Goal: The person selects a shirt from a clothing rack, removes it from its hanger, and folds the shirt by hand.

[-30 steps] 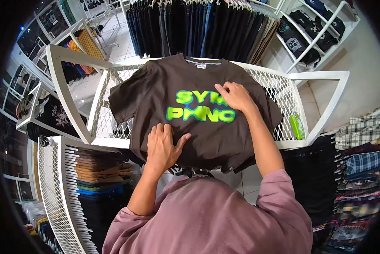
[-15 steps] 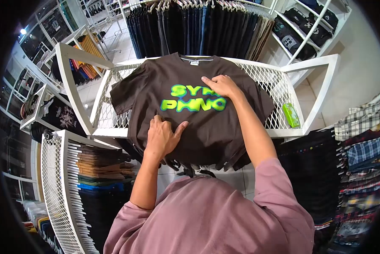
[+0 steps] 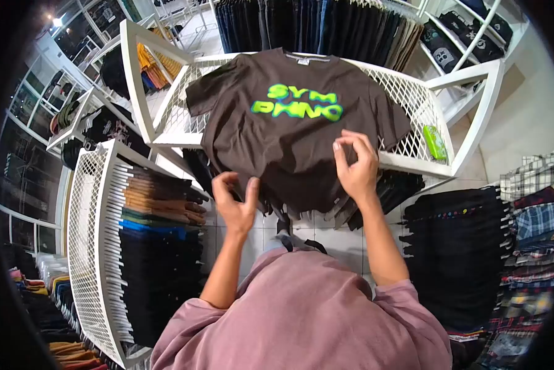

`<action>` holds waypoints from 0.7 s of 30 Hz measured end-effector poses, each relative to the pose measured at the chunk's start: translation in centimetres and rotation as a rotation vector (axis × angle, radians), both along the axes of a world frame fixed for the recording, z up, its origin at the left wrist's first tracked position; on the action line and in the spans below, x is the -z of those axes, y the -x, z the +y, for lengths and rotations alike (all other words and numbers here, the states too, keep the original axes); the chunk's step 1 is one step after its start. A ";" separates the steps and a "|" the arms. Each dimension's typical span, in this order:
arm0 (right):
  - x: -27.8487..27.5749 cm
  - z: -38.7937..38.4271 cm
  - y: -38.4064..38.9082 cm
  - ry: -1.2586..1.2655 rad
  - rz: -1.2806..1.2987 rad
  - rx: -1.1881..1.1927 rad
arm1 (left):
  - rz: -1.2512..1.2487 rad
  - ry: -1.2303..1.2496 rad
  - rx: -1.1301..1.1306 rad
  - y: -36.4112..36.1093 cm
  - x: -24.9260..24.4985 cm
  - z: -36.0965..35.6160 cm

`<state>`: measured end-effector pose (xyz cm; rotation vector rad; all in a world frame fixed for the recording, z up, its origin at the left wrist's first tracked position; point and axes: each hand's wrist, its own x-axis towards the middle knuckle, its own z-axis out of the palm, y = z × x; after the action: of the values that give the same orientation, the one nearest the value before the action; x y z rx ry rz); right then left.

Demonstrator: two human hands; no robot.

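A dark brown T-shirt [image 3: 233, 120] with bright green lettering lies spread face up, its collar at the far side and its lower part hanging over the near edge of a white mesh rack [image 3: 406, 161]. My left hand [image 3: 235, 205] is at the shirt's lower left, thumb and fingers apart, with nothing visible in it. On the other side, my right hand [image 3: 358, 168] hovers by the lower right part of the shirt. Its fingers are bent and parted from the thumb, holding nothing.
A green packet [image 3: 434, 142] rests on the mesh at the right. Hanging trousers [image 3: 326, 28] line the back. Dark clothes [image 3: 160, 265] hang beside a white rack [image 3: 89, 246] at left. More dark garments [image 3: 452, 259] and checked shirts [image 3: 539, 219] hang at right.
Both hands have drawn back from the shirt's front toward its lower edge, the right one coming off the lettering. The view has shifted, so the rack appears higher.
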<state>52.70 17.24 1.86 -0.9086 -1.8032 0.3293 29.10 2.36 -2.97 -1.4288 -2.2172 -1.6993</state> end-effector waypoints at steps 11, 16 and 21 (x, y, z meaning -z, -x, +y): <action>10.6 -11.7 1.1 0.268 -0.337 -0.094 | -0.054 0.303 0.232 -2.8 2.9 -4.3; 11.5 -13.0 2.2 0.197 -0.314 -0.074 | -0.423 0.094 0.373 -3.5 -4.4 -5.3; 10.0 -11.9 -0.4 0.207 -0.200 -0.160 | -0.488 -0.046 0.351 -1.8 -7.6 -5.2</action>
<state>53.10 5.37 -8.14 -0.9704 -2.0601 0.5510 30.87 -2.80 4.62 -1.6089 -2.2028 -2.4240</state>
